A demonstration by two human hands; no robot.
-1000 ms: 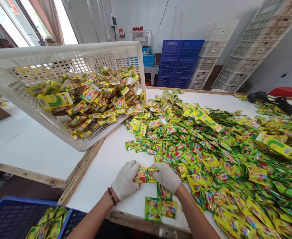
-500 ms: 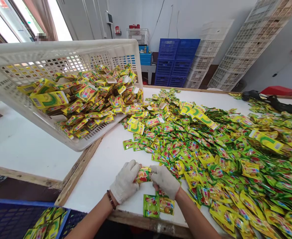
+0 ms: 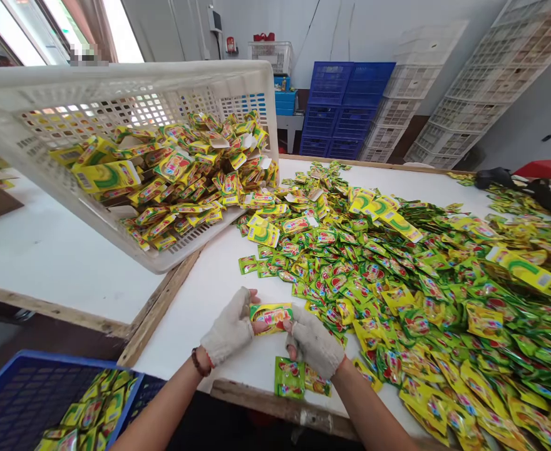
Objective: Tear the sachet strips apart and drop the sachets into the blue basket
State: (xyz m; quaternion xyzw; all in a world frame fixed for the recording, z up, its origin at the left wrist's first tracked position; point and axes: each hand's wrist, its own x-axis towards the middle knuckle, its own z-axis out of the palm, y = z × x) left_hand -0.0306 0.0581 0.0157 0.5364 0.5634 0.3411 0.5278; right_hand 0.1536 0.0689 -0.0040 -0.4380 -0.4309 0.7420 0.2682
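Between my two gloved hands is a small yellow-green box (image 3: 272, 317), its printed face turned up, held just over the white table. My left hand (image 3: 232, 326) grips its left end, thumb on the front. The right end is pinched by my right hand (image 3: 314, 338). Below my right hand a green sachet (image 3: 289, 377) and a yellow sachet (image 3: 317, 380) lie near the table's front edge, the yellow one partly covered. A large pile of green and yellow sachets (image 3: 397, 282) spreads over the table to the right, with several flat boxes (image 3: 522, 268) on top.
A tilted white basket (image 3: 176, 260) full of small boxes (image 3: 181, 169) rests at the left, spilling onto the pile. A blue crate (image 3: 36, 363) holding filled boxes stands lower left. Blue crates (image 3: 345, 103) and white crates (image 3: 463, 119) are stacked along the back wall.
The box between my hands has turned so its broad printed face shows, and both hands now hold its ends. My view has shifted slightly left.
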